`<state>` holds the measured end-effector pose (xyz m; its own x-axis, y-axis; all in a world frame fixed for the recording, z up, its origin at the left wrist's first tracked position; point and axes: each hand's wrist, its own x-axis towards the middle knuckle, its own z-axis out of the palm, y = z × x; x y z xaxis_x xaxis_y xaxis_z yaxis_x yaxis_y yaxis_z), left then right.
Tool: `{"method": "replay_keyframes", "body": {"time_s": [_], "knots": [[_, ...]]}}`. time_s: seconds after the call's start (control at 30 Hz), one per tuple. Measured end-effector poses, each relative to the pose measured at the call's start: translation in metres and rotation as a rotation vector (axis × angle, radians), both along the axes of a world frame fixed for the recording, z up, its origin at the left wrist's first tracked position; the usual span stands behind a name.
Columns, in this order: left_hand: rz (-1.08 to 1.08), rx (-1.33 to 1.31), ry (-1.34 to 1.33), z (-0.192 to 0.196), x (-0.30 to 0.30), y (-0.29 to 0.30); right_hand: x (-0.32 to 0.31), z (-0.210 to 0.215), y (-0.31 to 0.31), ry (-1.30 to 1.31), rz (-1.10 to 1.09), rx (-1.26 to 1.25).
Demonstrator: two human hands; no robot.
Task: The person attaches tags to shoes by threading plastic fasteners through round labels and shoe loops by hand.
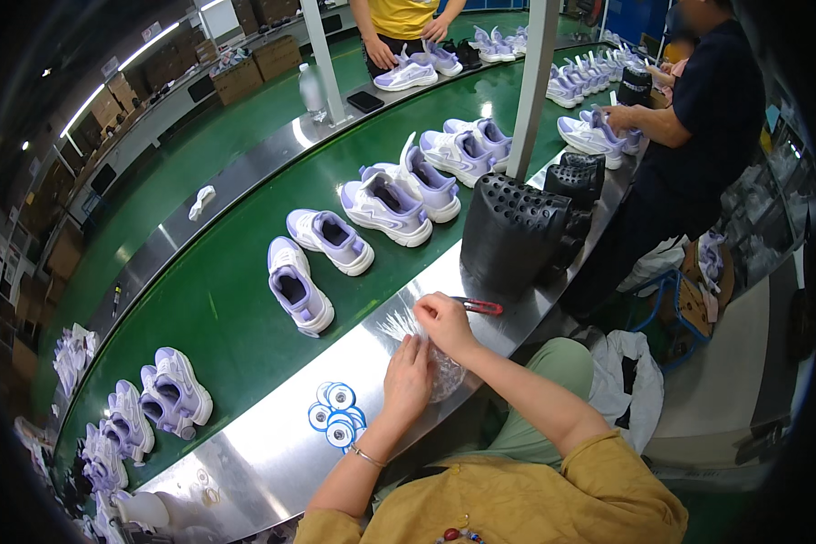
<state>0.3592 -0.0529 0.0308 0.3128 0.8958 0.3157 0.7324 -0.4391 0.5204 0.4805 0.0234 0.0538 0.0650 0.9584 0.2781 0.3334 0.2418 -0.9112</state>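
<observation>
On the metal ledge, a bundle of thin white plastic strands (393, 324) fans out beside my two hands. My left hand (408, 378) is closed on the bundle, its fingers together and pointing away from me. Just to its right, my right hand (444, 323) makes a pinch at the strands' edge; what lies between the fingertips is hidden. Partly under my hands is a crumpled clear plastic bag (447, 378). A red and black utility knife (480, 306) lies right of my right hand. Several round white tags with blue rims (340, 428) lie left of my left hand.
Purple and white sneakers (388, 207) stand along the green conveyor belt (227, 299) beyond the ledge. Black perforated containers (514, 227) stand at the ledge's right, by a grey post (533, 91). Co-workers handle shoes at far right (698, 118) and across the belt (403, 23).
</observation>
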Motion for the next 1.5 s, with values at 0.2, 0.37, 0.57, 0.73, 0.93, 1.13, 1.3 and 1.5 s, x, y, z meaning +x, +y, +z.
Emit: {"method": "replay_keyframes", "body": {"time_s": [0.2,0.37,0.57,0.73,0.93,1.13,1.3,1.5], "knots": [[0.029,0.043,0.036,0.000,-0.005,-0.006,-0.013,-0.008,-0.001,0.034,0.017,-0.035],[0.000,0.061,0.007,0.008,-0.012,-0.007,-0.020,-0.018,0.002,0.103,-0.039,-0.054],[0.034,0.054,-0.013,0.006,-0.014,-0.007,-0.018,-0.014,0.005,0.099,-0.029,-0.041],[0.011,0.044,0.008,-0.003,-0.011,-0.008,-0.021,-0.015,0.000,-0.040,0.006,0.126],[0.014,0.055,0.018,-0.003,-0.006,-0.013,-0.016,-0.013,0.001,0.105,-0.053,0.055],[0.017,0.078,0.000,0.002,-0.009,-0.009,-0.017,0.007,-0.001,0.438,0.257,-0.344],[0.013,0.095,0.036,-0.003,-0.016,-0.011,-0.012,0.026,0.011,0.483,0.101,-0.206],[0.014,0.111,0.037,-0.005,-0.023,-0.013,-0.017,0.030,0.005,0.400,0.119,-0.144]]}}
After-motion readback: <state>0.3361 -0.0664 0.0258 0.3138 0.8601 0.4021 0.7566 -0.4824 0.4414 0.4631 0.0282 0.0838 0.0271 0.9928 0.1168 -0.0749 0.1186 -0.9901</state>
